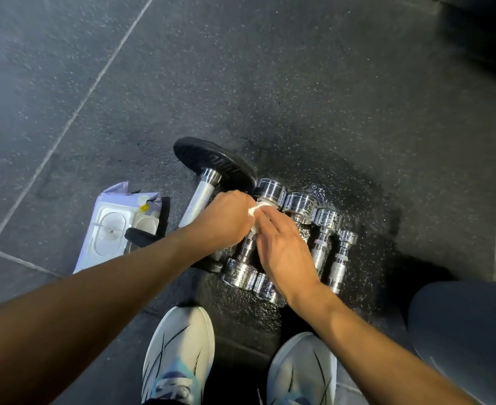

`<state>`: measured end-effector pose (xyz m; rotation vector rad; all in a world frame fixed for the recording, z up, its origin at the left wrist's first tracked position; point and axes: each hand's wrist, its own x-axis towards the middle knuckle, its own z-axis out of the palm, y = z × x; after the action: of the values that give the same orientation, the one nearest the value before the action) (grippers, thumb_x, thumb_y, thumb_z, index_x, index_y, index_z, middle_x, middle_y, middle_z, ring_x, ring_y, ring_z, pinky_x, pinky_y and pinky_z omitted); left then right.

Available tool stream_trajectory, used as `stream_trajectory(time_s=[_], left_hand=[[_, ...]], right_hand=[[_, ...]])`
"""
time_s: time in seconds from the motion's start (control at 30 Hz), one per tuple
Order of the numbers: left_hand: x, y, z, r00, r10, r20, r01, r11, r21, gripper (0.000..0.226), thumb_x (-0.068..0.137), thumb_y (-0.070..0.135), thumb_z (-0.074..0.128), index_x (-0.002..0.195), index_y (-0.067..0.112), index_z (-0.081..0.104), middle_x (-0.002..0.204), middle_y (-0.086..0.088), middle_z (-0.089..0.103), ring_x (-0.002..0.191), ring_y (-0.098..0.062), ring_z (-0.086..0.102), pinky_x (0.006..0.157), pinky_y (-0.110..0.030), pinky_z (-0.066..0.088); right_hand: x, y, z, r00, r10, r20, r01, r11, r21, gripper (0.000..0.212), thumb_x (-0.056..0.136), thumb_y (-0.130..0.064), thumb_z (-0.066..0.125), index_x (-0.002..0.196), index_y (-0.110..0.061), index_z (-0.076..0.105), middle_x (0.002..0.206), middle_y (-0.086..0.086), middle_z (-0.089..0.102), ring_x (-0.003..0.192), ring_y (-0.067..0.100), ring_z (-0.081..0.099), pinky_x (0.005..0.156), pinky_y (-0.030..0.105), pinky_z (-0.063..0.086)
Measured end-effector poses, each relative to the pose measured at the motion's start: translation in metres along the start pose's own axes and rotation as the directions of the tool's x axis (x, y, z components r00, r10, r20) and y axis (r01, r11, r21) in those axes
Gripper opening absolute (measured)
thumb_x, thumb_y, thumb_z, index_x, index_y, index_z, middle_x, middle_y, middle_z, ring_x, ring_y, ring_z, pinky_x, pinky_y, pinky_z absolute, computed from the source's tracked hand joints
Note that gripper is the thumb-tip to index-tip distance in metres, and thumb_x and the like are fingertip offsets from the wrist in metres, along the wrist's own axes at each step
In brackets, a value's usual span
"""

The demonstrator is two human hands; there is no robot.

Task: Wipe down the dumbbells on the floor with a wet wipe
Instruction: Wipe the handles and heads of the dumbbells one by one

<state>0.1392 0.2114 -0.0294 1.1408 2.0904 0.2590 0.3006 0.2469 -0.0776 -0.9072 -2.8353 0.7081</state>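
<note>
Only a small white bit of the wipe (254, 210) peeks out; the rest is tucked inside the curled fingers of the left hand (226, 220). The right hand (284, 249) lies over two shiny dumbbells (239, 271) and covers most of their middle bars. The left arm hides the near end of the big dumbbell (195, 206) and a corner of the wipes pack (115, 229). The print on the pack is too small to read. A black thing (144, 236) beside the pack is half hidden, and I cannot tell what it is. Both shoes (179, 352) and a knee (469, 331) are cut off by the picture's edges. A dark blurry shape (480, 30) fills the top right corner.
</note>
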Motion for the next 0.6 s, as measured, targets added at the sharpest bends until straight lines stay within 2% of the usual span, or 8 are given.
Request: stream_trajectory(time_s=[0.07,0.17,0.27,0.33,0.43,0.5,0.6], left_hand=[[0.000,0.005,-0.002,1.000,-0.007,-0.020,0.006,1.000,-0.004,0.023,0.098,0.016,0.055,0.119,0.014,0.065,0.106,-0.008,0.069,0.100,-0.022,0.064,0.076,-0.028,0.049],[0.000,0.008,-0.002,0.999,-0.039,-0.023,0.038,0.998,-0.040,0.028,0.098,0.014,0.055,0.125,0.015,0.060,0.115,-0.008,0.066,0.105,-0.024,0.064,0.089,-0.037,0.054],[-0.003,0.010,-0.005,0.998,-0.054,0.022,0.055,0.998,-0.031,0.029,0.099,0.012,0.053,0.127,0.014,0.059,0.117,-0.007,0.066,0.105,-0.024,0.064,0.091,-0.038,0.055],[-0.003,0.010,-0.008,0.996,-0.057,0.067,0.058,0.998,-0.006,0.027,0.098,0.012,0.055,0.124,0.011,0.062,0.115,-0.008,0.068,0.105,-0.025,0.064,0.091,-0.039,0.055],[-0.002,0.007,-0.014,0.989,-0.056,0.137,0.050,0.997,0.051,0.025,0.094,0.009,0.060,0.118,0.011,0.068,0.111,-0.008,0.071,0.105,-0.025,0.066,0.093,-0.041,0.055],[-0.001,0.004,-0.016,0.984,-0.062,0.170,0.050,0.996,0.072,0.027,0.094,0.009,0.061,0.120,0.015,0.068,0.112,-0.005,0.070,0.105,-0.023,0.066,0.094,-0.039,0.055],[-0.002,0.005,-0.018,0.970,-0.051,0.239,0.024,0.993,0.115,0.020,0.094,0.011,0.063,0.111,0.010,0.073,0.109,-0.009,0.074,0.103,-0.025,0.068,0.093,-0.040,0.056]], right_hand=[[0.003,-0.002,-0.003,1.000,0.021,0.007,-0.021,1.000,-0.013,0.044,0.107,-0.018,0.049,0.148,-0.003,0.050,0.151,0.016,0.052,0.142,0.030,0.047,0.119,0.042,0.039],[0.002,-0.008,-0.007,1.000,0.025,0.009,-0.025,0.999,-0.035,0.047,0.104,-0.019,0.055,0.147,-0.001,0.051,0.150,0.018,0.052,0.141,0.031,0.048,0.121,0.042,0.036],[0.002,-0.009,-0.008,0.998,0.028,0.047,-0.027,0.999,-0.031,0.050,0.102,-0.017,0.055,0.150,-0.005,0.047,0.154,0.015,0.049,0.143,0.028,0.046,0.122,0.041,0.034],[0.005,-0.009,-0.008,0.996,0.023,0.084,-0.023,1.000,-0.002,0.048,0.100,-0.014,0.053,0.148,-0.010,0.048,0.152,0.008,0.048,0.136,0.025,0.052,0.117,0.038,0.041],[0.011,-0.010,-0.015,0.995,0.018,0.094,-0.022,0.999,0.048,0.038,0.099,-0.008,0.053,0.135,-0.013,0.060,0.136,-0.002,0.054,0.107,0.019,0.065,0.098,0.031,0.055],[0.012,-0.009,-0.022,0.993,0.012,0.115,-0.021,0.997,0.073,0.036,0.097,-0.001,0.054,0.128,-0.013,0.068,0.133,-0.003,0.059,0.098,0.018,0.069,0.090,0.029,0.059],[0.009,-0.006,-0.029,0.987,-0.001,0.163,-0.021,0.991,0.133,0.039,0.095,0.004,0.054,0.123,-0.016,0.073,0.137,-0.004,0.060,0.101,0.015,0.071,0.095,0.028,0.057]])
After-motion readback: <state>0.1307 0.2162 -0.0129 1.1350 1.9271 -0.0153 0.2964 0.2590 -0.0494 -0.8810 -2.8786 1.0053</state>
